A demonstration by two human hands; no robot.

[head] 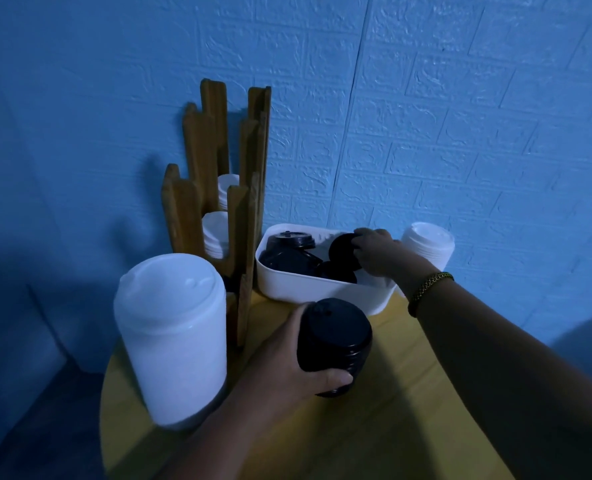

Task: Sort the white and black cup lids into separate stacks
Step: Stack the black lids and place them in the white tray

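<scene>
My left hand (pixel 298 362) is gripping the black stack (pixel 336 337) steady; my right hand (pixel 374 252) is pinching a lid (pixel 343 252) in the back-edge bin (pixel 308 289).

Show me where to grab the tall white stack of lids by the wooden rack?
Wrap a hand round the side of the tall white lid stack, low down, coming from the near side. It is tall, so loose lids could probably slide apart, and the wooden rack stands close behind it.
</scene>
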